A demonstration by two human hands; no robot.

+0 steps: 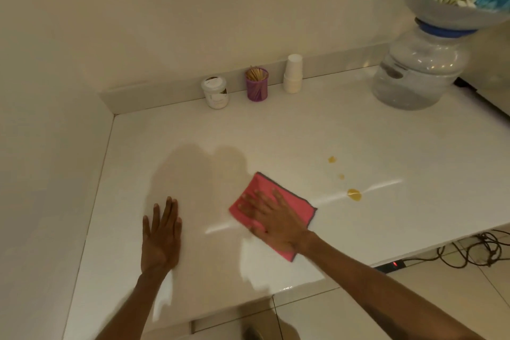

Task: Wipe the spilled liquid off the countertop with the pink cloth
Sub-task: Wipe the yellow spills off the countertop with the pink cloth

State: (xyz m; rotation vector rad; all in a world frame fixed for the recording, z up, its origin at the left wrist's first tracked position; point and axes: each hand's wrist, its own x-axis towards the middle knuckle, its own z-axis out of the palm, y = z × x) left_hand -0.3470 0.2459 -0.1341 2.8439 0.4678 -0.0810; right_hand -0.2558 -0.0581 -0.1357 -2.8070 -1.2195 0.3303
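A pink cloth (296, 203) with a dark edge lies flat on the white countertop (276, 130). My right hand (271, 217) presses on it with fingers spread, palm down. To the cloth's right sit three yellow-orange spots of spilled liquid: a large one (354, 194), a tiny one (341, 176) and a small one (332, 159). The cloth does not touch them. My left hand (161, 234) rests flat on the bare counter to the left, holding nothing.
Along the back wall stand a white jar (215, 92), a purple cup of wooden sticks (257, 84) and a stack of white cups (293, 73). A water dispenser bottle (419, 69) stands at the back right. Cables (474, 250) and a power strip (390, 266) lie on the floor.
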